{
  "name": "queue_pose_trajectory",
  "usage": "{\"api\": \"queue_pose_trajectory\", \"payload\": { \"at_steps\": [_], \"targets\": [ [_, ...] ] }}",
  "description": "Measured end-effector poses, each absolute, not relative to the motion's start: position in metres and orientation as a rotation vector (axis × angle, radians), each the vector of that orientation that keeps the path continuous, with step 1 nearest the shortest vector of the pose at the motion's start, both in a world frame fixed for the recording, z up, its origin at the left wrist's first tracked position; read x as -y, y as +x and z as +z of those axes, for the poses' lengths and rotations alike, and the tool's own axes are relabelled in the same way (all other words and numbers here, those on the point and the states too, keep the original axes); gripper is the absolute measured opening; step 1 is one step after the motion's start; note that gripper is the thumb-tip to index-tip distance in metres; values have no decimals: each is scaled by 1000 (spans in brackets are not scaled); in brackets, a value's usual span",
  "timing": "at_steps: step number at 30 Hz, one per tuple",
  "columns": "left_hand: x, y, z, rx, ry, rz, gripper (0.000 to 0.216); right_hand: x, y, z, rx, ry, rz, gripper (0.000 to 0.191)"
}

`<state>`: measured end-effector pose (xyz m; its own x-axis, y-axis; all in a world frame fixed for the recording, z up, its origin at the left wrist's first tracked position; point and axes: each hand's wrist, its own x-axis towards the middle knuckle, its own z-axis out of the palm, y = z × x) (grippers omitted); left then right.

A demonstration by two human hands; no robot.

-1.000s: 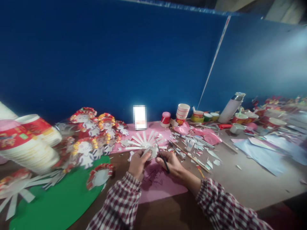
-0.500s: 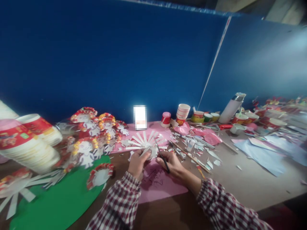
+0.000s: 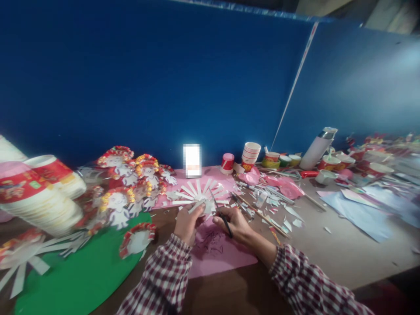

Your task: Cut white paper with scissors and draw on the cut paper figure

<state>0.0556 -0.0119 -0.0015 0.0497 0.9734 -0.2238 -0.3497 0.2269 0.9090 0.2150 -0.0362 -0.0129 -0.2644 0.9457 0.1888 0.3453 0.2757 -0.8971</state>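
Over a pink sheet with dark handwriting, my left hand is closed, thumb on top, around white paper cut into strips. The strips fan out beyond my fingers, and a pale rounded part of the paper shows beside the thumb. My right hand grips dark-handled scissors by their loops. The blades point up and away, close to the right side of the pale paper; whether they touch it I cannot tell.
Paper dolls with red and yellow trim stand at left by a green board and stacked paper cups. Paper scraps, a long stick and a white flask are on the right. A blue wall rises behind.
My left hand has shifted slightly left, its thumb has moved back, and more of the pale paper shows. The scissors remain in my right hand, nearly in the same place.
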Motion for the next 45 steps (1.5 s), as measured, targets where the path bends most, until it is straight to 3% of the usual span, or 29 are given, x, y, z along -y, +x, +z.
{"api": "queue_pose_trajectory", "payload": {
  "at_steps": [17,45],
  "targets": [
    [9,52,-13,-1086,933,1135,29,38,215,-9,1712,-1120,1134,34],
    [10,54,-9,-1049,833,1166,21,39,215,-7,1744,-1163,1039,36]
  ]
}}
